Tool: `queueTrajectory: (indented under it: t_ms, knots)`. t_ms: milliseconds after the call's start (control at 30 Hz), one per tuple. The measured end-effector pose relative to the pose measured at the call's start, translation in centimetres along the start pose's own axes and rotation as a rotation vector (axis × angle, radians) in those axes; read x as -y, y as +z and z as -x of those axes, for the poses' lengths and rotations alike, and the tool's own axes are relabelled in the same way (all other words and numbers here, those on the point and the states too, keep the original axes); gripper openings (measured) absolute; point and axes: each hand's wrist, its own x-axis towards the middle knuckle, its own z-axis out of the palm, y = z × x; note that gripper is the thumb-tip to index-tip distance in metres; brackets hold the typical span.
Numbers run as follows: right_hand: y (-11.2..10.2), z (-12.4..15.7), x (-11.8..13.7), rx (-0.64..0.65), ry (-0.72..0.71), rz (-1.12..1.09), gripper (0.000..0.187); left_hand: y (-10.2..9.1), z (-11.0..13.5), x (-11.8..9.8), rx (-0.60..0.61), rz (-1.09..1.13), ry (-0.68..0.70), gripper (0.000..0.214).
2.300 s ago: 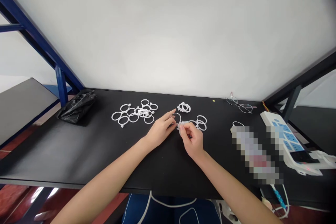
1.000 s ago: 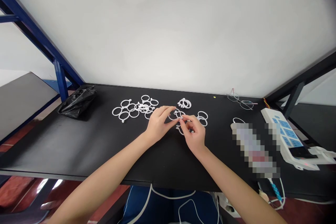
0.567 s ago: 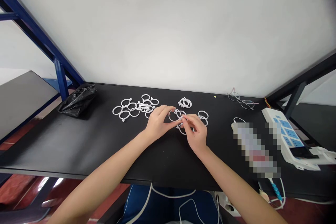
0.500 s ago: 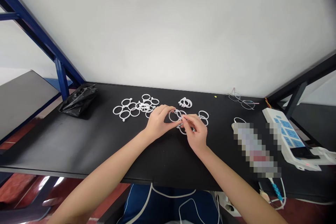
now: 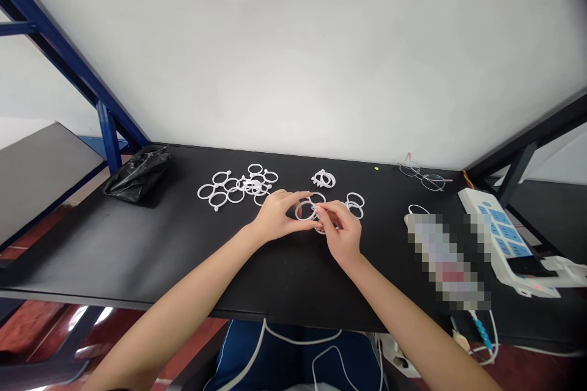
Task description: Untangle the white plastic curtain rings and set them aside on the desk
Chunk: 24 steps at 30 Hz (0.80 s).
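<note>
Between my two hands, just above the black desk, is a cluster of white plastic rings (image 5: 297,211). My left hand (image 5: 277,215) curls round the near-left ring, its fingers on the far side and its thumb on the near side. With thumb and forefinger, my right hand (image 5: 340,229) pinches the cluster where the rings meet; the exact joint is hidden by the fingertips. Several more loose white rings (image 5: 356,200) lie just beyond my right hand. A small bunched stack of rings (image 5: 325,179) rests farther back.
A spread of joined white rings (image 5: 218,200) lies to the left on the black desk (image 5: 151,244). A black plastic bag (image 5: 137,176) sits at the far left. Eyeglasses (image 5: 422,176), a blurred-out object (image 5: 447,259) and a white power strip (image 5: 504,235) are on the right.
The ring by my left hand has turned and shifted slightly toward me, with my left thumb and fingers moving round it. My right hand keeps its pinch in nearly the same place.
</note>
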Motion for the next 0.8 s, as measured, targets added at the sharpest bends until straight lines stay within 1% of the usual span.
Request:
queueTrajectory:
  t_ms: [100, 200, 267, 433, 633, 700, 800]
  knots:
    - [-0.1, 0.0, 0.0, 0.028, 0.003, 0.009, 0.013, 0.0, 0.0, -0.2, 0.054, 0.04, -0.039, 0.051]
    - [-0.1, 0.0, 0.0, 0.057, -0.051, 0.043, 0.012, -0.2, 0.0, -0.5, 0.118, 0.124, -0.103, 0.048]
    - [-0.1, 0.0, 0.1, 0.057, -0.075, 0.061, 0.012, -0.3, 0.0, -0.6, 0.139, 0.17, -0.146, 0.044]
    - [0.0, 0.1, 0.2, 0.073, -0.057, 0.062, 0.013, -0.3, 0.0, -0.8, 0.127, 0.184, -0.193, 0.038]
    - [-0.1, 0.4, -0.3, 0.16, -0.031, 0.078, 0.028, -0.5, -0.2, -1.3, 0.11, 0.232, -0.186, 0.038]
    - [-0.1, 0.5, -0.4, 0.189, -0.034, 0.085, 0.028, -0.5, -0.2, -1.4, 0.107, 0.253, -0.191, 0.04]
    - [-0.1, 0.5, -0.4, 0.197, -0.058, 0.111, 0.026, -0.5, -0.2, -1.4, 0.094, 0.267, -0.222, 0.04]
